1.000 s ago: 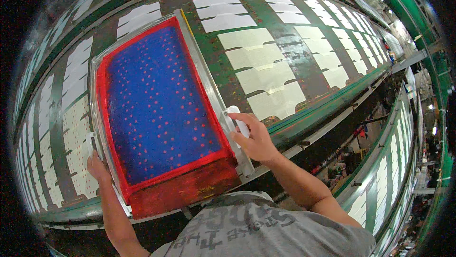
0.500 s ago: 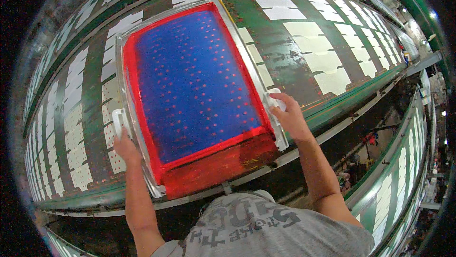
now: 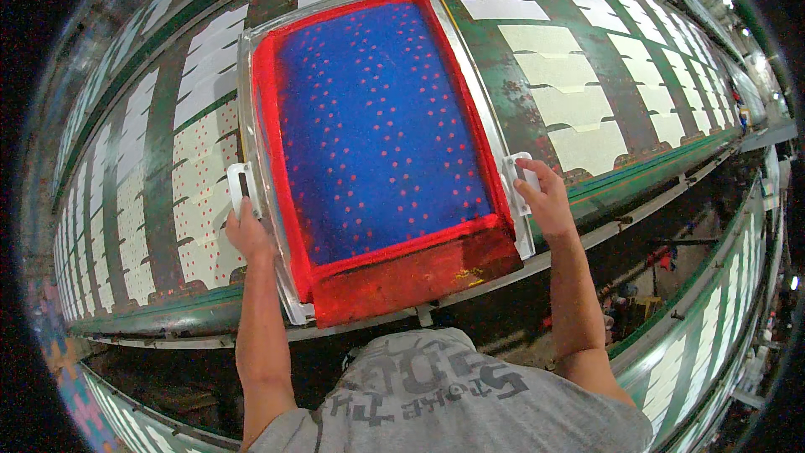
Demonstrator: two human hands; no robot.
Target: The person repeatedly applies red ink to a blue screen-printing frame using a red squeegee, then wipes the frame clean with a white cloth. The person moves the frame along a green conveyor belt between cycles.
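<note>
A screen-printing frame (image 3: 377, 126) lies over the long green table, with a blue mesh dotted in red, a red inner border and a deep red strip (image 3: 407, 273) along its near end. My left hand (image 3: 250, 231) is closed on the white handle (image 3: 237, 176) at its left side. My right hand (image 3: 543, 197) grips the other white handle (image 3: 520, 161) at its right side. Directly left of the frame, cream pieces (image 3: 205, 201) carry red dots. To its right are plain cream pieces (image 3: 553, 97); whatever is under the frame is hidden.
Columns of white and cream pieces (image 3: 570, 0) continue along the table (image 3: 608, 105) both ways. A metal rail (image 3: 620, 222) runs along the near edge, above a dark gap. A second green table with laid pieces (image 3: 696, 319) stands at the lower right.
The frame, held in both my hands, has moved right along the table, onto where plain cream pieces showed. Those pieces are hidden now, and more of the dotted ones show at left.
</note>
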